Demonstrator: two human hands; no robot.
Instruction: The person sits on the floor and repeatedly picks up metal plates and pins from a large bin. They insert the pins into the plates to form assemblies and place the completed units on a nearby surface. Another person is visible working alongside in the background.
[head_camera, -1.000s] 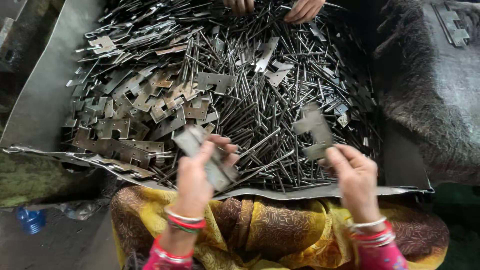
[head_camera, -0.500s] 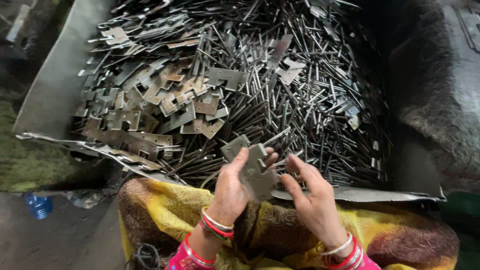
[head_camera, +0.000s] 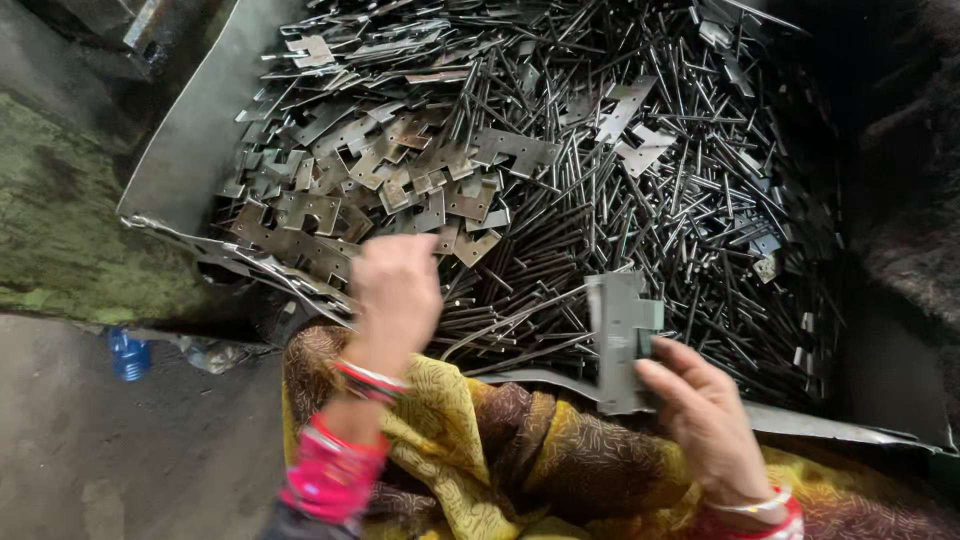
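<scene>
Head view, looking down over the person's lap into a large sheet-metal tray (head_camera: 190, 150) filled with small metal parts. The right hand (head_camera: 705, 420), near the tray's near edge toward its right side, grips a stack of flat grey metal plates (head_camera: 620, 340) between thumb and fingers, holding the stack upright just above the rim. The left hand (head_camera: 395, 290) is blurred over the near edge toward the left; its fingers appear curled, but whether they hold anything cannot be told. It hovers just beside a heap of notched flat plates (head_camera: 400, 170), which occupies the left half of the tray, some pieces rust-tinted. A dense mass of thin metal rods (head_camera: 660, 210) fills the middle and right half, with a few loose plates lying on top. A yellow and brown patterned cloth (head_camera: 520, 460) covers the lap below the near edge. A blue plastic bottle (head_camera: 128, 355) lies on the ground outside the tray's near left corner.
</scene>
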